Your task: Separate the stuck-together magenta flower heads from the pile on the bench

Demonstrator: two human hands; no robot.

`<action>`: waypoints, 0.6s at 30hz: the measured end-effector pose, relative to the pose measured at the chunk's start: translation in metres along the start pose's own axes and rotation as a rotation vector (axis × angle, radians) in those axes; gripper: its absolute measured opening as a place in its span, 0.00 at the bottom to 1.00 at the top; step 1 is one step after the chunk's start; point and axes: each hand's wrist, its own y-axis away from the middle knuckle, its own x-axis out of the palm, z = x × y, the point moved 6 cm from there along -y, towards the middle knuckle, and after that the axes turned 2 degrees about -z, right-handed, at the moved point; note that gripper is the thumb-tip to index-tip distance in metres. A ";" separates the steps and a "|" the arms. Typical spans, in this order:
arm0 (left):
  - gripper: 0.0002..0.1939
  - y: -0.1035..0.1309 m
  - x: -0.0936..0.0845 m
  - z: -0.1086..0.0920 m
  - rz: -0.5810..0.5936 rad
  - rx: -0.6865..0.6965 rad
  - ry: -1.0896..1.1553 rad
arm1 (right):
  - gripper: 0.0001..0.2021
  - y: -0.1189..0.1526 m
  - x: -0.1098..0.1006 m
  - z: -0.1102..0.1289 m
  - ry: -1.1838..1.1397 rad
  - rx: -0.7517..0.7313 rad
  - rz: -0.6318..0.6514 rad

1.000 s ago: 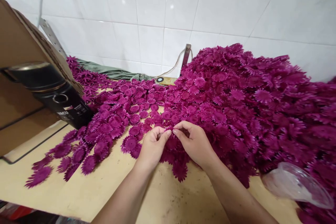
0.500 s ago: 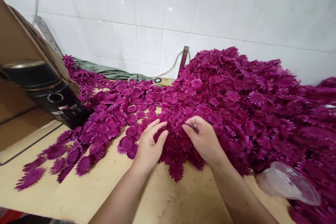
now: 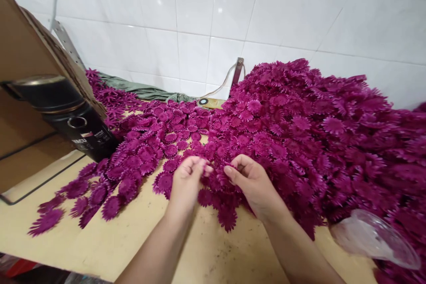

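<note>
Magenta artificial flowers with fringed petals [image 3: 293, 133] lie in a large heap in front of me and to the right. Over its near edge, my left hand [image 3: 190, 179] is closed, thumb pressed to the fingers. A small pink bit shows at its fingertips, too small to name. A short gap to the right, my right hand [image 3: 251, 179] pinches the edge of a magenta flower [image 3: 221, 178] between thumb and fingers. That flower partly blends into the ones beneath it.
A black bottle [image 3: 80, 126] leans by a cardboard box [image 3: 29, 62] at left. More flowers spread across the tan tabletop [image 3: 133, 239]. A clear plastic container [image 3: 372, 239] lies at lower right. Green cloth [image 3: 140, 88] and a yellow object [image 3: 213, 103] rest by the tiled wall.
My left hand has gone from spread fingers to a closed pinch. My right hand remains pinched, held slightly lower. The whole view has shifted a little.
</note>
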 end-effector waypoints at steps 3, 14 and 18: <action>0.10 -0.007 -0.020 -0.004 -0.156 0.000 0.115 | 0.11 0.004 -0.014 0.006 0.000 -0.040 -0.050; 0.09 0.010 0.019 0.009 0.189 -0.072 -0.088 | 0.12 0.000 -0.012 -0.002 0.024 0.008 -0.080; 0.19 0.009 0.019 0.015 0.223 0.014 -0.354 | 0.15 -0.002 -0.014 -0.006 0.016 0.041 -0.108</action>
